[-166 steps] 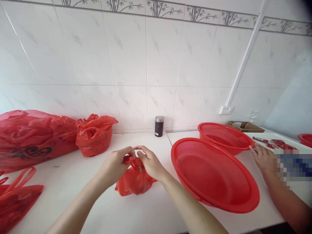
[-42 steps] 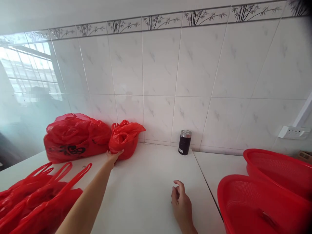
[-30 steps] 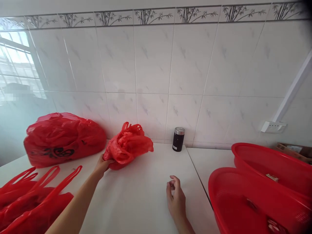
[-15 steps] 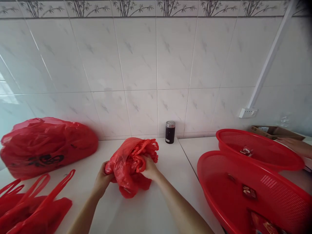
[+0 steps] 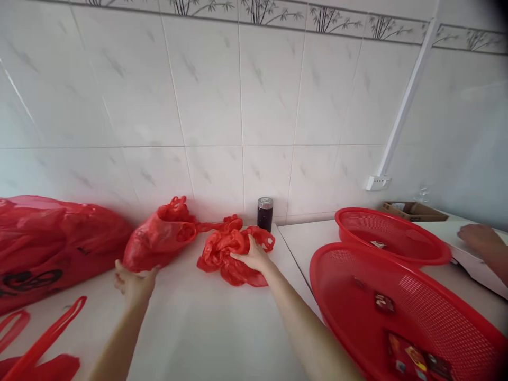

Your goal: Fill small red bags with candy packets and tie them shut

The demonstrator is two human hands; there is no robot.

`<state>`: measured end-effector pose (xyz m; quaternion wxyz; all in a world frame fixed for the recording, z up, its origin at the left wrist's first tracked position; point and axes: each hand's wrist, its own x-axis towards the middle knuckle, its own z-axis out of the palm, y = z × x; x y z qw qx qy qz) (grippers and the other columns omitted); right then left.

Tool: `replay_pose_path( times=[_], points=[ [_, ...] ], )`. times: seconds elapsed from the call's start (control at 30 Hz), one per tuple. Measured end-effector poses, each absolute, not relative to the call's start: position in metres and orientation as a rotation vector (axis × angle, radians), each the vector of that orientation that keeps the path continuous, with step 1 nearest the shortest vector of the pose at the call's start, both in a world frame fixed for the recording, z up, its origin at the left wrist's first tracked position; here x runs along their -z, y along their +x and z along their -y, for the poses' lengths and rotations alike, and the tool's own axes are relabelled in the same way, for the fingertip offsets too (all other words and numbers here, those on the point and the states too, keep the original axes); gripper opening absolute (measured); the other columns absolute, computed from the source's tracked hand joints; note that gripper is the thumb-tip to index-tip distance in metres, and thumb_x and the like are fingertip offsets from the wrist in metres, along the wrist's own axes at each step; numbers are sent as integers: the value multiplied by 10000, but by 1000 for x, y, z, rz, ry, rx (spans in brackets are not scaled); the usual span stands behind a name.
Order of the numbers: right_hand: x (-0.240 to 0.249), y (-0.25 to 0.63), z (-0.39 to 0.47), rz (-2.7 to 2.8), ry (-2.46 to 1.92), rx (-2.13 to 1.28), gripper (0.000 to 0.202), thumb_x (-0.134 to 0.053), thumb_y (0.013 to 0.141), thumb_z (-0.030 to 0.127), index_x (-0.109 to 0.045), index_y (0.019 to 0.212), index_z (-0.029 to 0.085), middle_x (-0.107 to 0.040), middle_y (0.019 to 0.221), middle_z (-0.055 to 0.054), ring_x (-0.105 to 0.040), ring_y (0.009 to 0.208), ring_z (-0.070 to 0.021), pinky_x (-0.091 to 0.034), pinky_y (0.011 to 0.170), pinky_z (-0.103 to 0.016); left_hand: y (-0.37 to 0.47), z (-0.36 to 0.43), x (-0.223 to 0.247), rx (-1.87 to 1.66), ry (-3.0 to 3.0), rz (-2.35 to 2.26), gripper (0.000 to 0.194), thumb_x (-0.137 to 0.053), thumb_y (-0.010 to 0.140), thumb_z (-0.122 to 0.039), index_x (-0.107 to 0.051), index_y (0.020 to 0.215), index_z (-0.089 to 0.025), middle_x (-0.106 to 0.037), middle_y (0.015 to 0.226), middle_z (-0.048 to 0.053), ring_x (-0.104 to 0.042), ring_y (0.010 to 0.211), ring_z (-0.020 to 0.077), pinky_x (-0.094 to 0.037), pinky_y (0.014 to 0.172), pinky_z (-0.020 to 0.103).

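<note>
My left hand [image 5: 137, 283] is open, thumb and fingers spread, at the lower edge of a bunched red plastic bag [image 5: 159, 241] that leans near the wall. My right hand [image 5: 254, 256] grips a crumpled red plastic bag [image 5: 224, 254] lying on the white table [image 5: 190, 323]; part of its fingers is hidden in the folds. A thin twisted stretch of red plastic runs between the two bundles. Just behind the right bundle stands a black flask with a silver lid [image 5: 265, 214].
A big full red bag [image 5: 71, 238] stands at the left, with looped red bag handles [image 5: 55, 330] in front. Two red plastic baskets [image 5: 329, 264] on the right hold small packets [image 5: 384, 302]. Behind is a cardboard box [image 5: 415, 211]. Another person's hand [image 5: 478, 238] rests at far right.
The single red bundle held between both hands is now two bundles on the table, one by each hand. My left hand has moved left and opened. The view has turned right.
</note>
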<state>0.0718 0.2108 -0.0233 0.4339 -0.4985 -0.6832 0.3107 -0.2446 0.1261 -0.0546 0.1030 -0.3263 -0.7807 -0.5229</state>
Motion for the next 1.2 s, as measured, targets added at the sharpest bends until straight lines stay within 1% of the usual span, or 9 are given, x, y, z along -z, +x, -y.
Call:
replay_pose_path(
  times=[0.07,0.2,0.33,0.5,0.6,0.7,0.9,1.1,1.2],
  points=[
    [31,76,-204,1753,-1359,-703,745,-712,671,508,-485,1304,191,-564,1266,-154,-562,1128,-301,-449,856,-407,-216,-115,63,1591,-1004,2270,929,-610,742,-445,-120,1471,-139,-254,1484,247,-243,1374,422,-291,1044,627],
    [48,79,-179,1738,-1389,-623,431,-524,846,408,-506,1247,249,-558,1250,-88,-559,1105,-239,-427,879,-379,-142,-96,81,1574,-1463,2045,671,-548,829,-412,-319,1427,-210,-368,1449,152,-311,1374,285,-298,1104,459],
    [75,79,-153,1847,-1331,-683,308,-681,696,271,-647,1002,260,-665,987,-40,-618,935,-229,-445,807,-340,-87,-95,98,1123,-2095,1910,462,-557,826,-317,-522,1286,-288,-370,1468,102,-302,1372,307,-315,1076,490],
    [90,91,-142,1786,-1244,-735,208,-569,729,132,-644,880,254,-665,748,19,-623,700,-164,-458,679,-275,-79,-116,108,744,-2262,2103,636,-498,774,-141,-450,1383,-315,-428,1470,44,-329,1365,273,-276,1095,457],
    [71,102,-137,1606,-1206,-658,194,-434,860,197,-577,984,240,-665,961,-16,-618,826,-159,-469,771,-292,-102,-138,102,802,-2107,2246,626,-426,836,-182,-344,1457,-201,-435,1454,141,-414,1306,319,-322,1050,502],
    [41,112,-128,1373,-1097,-574,194,-379,923,268,-524,1043,218,-628,1041,-54,-594,913,-169,-460,817,-302,-127,-156,93,876,-1942,2410,584,-387,826,-141,-419,1408,-153,-475,1404,203,-471,1246,380,-326,1006,590],
    [16,123,-116,1190,-872,-613,159,-419,909,258,-549,984,208,-615,995,-44,-576,953,-171,-442,873,-308,-123,-151,79,1288,-1833,2473,510,-329,845,-159,-458,1338,-181,-489,1386,161,-502,1237,294,-451,948,440],
    [29,122,-106,1696,-710,-1204,202,-462,846,197,-612,981,210,-645,903,-10,-614,862,-153,-478,799,-272,-88,-109,56,1645,-1966,2321,479,-320,924,-465,-441,1345,-273,-481,1417,67,-485,1265,240,-433,1002,396],
    [34,119,-106,1623,-886,-972,244,-416,897,256,-581,1073,215,-645,849,-20,-618,781,-162,-490,726,-284,-81,-96,42,1683,-2061,2267,517,-362,905,-522,-423,1372,-308,-429,1457,69,-394,1342,254,-381,1049,436]
  ],
)
